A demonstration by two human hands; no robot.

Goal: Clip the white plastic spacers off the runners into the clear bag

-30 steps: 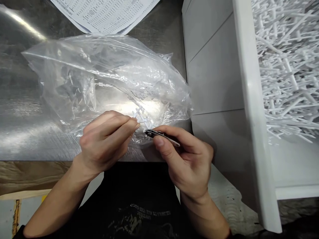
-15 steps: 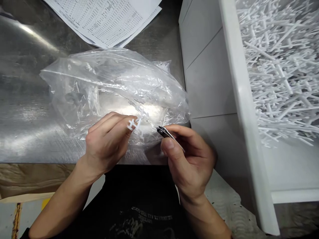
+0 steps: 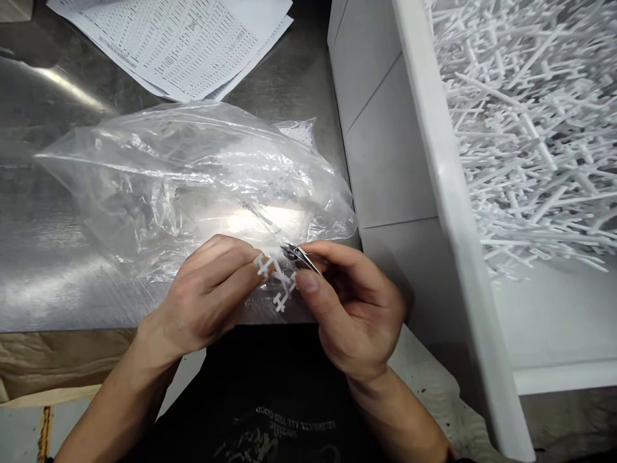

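Note:
My left hand (image 3: 212, 289) pinches a small branched white plastic piece (image 3: 282, 276), which sticks out to the right of the fingertips. In my right hand (image 3: 357, 302) is a metal nail clipper (image 3: 299, 256), held between thumb and index finger. The clipper's jaws are right beside the top of the white piece; whether they touch it cannot be made out. Just beyond both hands a clear plastic bag (image 3: 202, 141) lies crumpled, with small pieces inside it.
Printed sheets (image 3: 193, 45) lie at the back of the metal table (image 3: 29, 257). On the right stands a white bin (image 3: 434, 161) with a high wall, holding several thin white branched sticks (image 3: 535, 141).
The clipper has moved left to the white piece, and that piece has turned and now hangs lower. The whole view has shifted slightly, moving the sheets and bin left.

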